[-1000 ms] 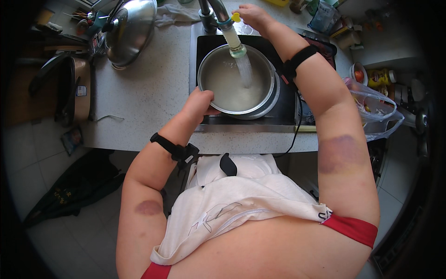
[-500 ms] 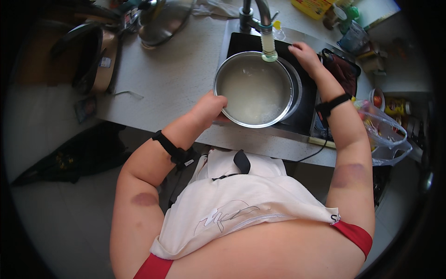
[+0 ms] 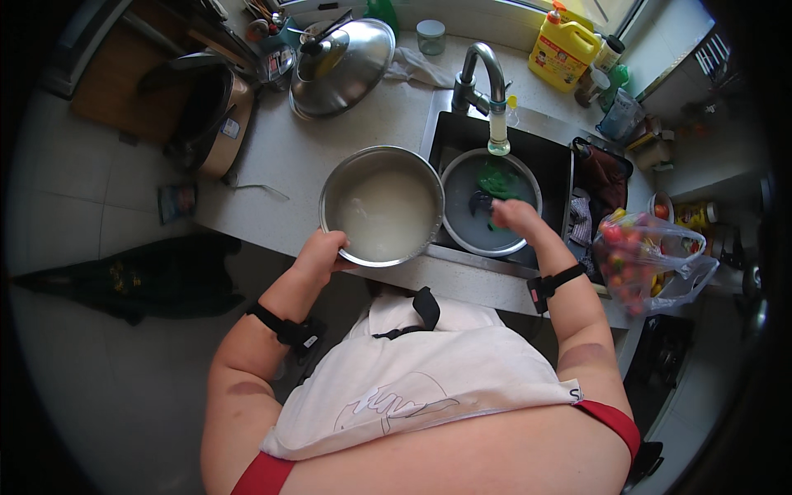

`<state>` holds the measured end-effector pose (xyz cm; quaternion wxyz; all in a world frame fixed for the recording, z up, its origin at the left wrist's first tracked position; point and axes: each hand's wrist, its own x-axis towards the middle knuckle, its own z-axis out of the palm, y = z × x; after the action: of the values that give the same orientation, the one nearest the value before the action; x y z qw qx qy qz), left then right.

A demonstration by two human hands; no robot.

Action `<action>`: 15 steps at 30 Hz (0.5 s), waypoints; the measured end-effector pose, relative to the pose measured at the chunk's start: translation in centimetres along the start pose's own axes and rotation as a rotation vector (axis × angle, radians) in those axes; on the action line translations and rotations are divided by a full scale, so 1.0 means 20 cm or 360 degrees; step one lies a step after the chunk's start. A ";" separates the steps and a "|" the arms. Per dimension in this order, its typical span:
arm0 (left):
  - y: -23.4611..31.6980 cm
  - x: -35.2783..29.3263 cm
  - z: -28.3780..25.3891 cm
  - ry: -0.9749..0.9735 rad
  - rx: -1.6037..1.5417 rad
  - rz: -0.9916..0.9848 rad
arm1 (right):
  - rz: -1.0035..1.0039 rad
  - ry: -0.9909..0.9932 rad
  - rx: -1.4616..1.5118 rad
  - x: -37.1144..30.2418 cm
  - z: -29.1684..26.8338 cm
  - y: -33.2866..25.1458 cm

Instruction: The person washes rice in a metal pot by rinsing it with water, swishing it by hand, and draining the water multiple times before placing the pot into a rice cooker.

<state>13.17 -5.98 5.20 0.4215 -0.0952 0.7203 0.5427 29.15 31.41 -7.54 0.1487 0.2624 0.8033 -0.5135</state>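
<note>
My left hand [image 3: 323, 254] is closed on the near left rim of a metal pot [image 3: 330, 224], thumb over the edge. The pot holds cloudy whitish water and is at the counter's front edge, left of the sink. My right hand [image 3: 516, 218] reaches over a round metal basin [image 3: 452, 227] in the sink, fingers curled together beside a dark curved object [image 3: 481, 202]. Whether they grip that object is unclear. Greyish water fills the basin, with a green thing [image 3: 497, 177] in it. The faucet [image 3: 498, 132] hangs above the basin's far side.
A large domed lid [image 3: 355, 70] lies at the back left of the counter [image 3: 272, 153]. Behind the dark sink [image 3: 554, 148] stands a yellow jug [image 3: 563, 54]. A clear bag of fruit [image 3: 635, 256] sits on the right. A brown cooker [image 3: 223, 124] is at the left.
The pot has moved left from above the sink, uncovering the basin, with my left hand still on its rim. My right hand has come from beside the faucet down to the basin.
</note>
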 end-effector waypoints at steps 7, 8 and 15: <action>-0.06 0.19 -0.45 -0.0021 -0.0135 0.0072 | 0.0180 0.0578 -0.0933 -0.13 0.23 -0.16; -0.06 0.22 -0.51 -0.0043 -0.0135 0.0086 | 0.0189 0.0602 -0.0939 -0.12 0.26 -0.20; 0.01 0.42 -0.86 -0.0120 -0.0055 0.0139 | -0.0179 0.0654 -0.0795 0.11 0.50 -0.59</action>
<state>-0.89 -18.06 0.24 0.4226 -0.0504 0.6979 0.5760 20.20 19.06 -4.17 0.0147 0.2713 0.9309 -0.2443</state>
